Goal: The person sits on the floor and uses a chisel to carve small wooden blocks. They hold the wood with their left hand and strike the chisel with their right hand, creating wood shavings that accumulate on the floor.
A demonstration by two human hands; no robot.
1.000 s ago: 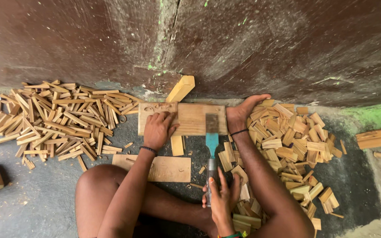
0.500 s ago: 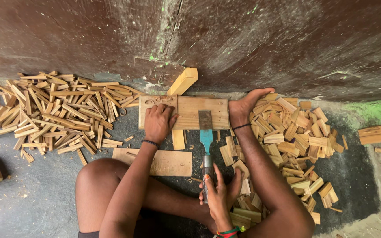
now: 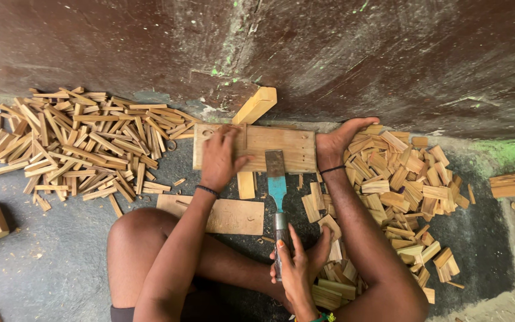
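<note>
Mostly hidden: chisel handle (image 3: 280, 223), gripped in right hand (image 3: 296, 271); left hand (image 3: 219, 158) spread flat, covering board (image 3: 284, 146) left end.

A pale tan board (image 3: 281, 146) is seen under the left hand (image 3: 219, 158). A grey blade and turquoise shank are shown on the chisel (image 3: 277, 191) gripped by the right hand (image 3: 296, 271). Light yellow-brown sticks (image 3: 84, 140) are piled left of the hands; the wall (image 3: 388, 53) beyond is dark brown, flecked green.
</note>
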